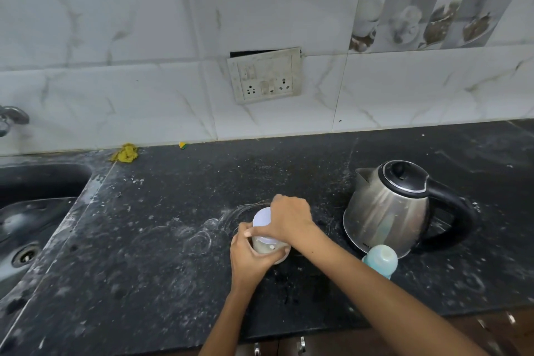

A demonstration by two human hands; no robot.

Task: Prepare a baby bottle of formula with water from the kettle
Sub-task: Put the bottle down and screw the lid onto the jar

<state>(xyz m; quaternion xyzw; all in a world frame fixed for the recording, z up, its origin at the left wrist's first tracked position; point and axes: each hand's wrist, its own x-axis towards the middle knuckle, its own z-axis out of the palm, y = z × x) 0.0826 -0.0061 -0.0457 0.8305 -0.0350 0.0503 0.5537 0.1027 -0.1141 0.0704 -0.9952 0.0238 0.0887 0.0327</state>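
One dark speckled stone countertop [161, 240], marked with pale powdery smears. On it, near the front centre, stands one small clear jar of off-white powder with a pale lavender round lid [267, 235]. The left hand [250, 257] is wrapped round the jar's body, fingers curled closed against it. The right hand [290, 218] is cupped over the lid from above, fingers closed on its rim; whether the lid is seated or lifted cannot be told.

One stainless-steel electric kettle with a black lid and black handle [396, 205] stands upright to the right of the jar, apart from it, lid closed, spout towards the wall. One baby bottle with a pale blue-green cap [380, 260] stands just in front of the kettle, partly hidden by the right forearm.

Other items counted: one crumpled yellow cloth [125, 154] and one small yellow-green scrap [183, 145] at the wall; one sink [26, 228] at the left; one white wall socket plate [264, 75], hanging askew.
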